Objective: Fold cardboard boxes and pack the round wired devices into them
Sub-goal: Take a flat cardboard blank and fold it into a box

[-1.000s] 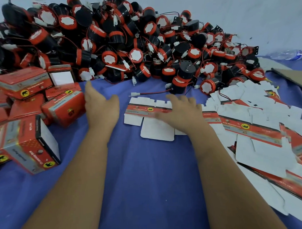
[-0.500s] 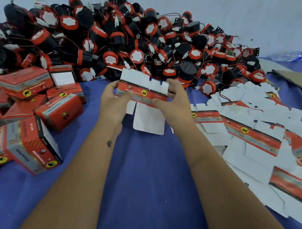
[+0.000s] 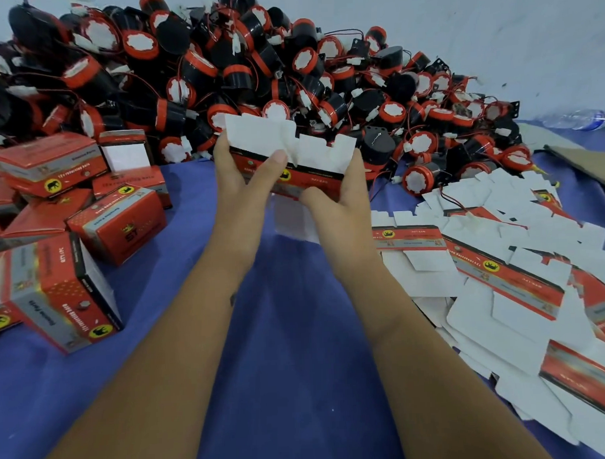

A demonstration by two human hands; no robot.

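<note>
A flat, unfolded box blank [image 3: 292,161], empty, is gripped by the left hand [image 3: 245,193] and right hand [image 3: 341,207], raised higher than before.

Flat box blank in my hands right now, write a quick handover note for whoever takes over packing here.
Left hand and right hand both grip one flat box blank, lifted off the blue cloth, not yet folded up.
Pile of round wired devices lies behind it, loose.
Folded red boxes sit at left; whether they are filled cannot be told.
More flat blanks lie spread at right.
Left: fold this blank, put a device in, close it, repeat.
</note>
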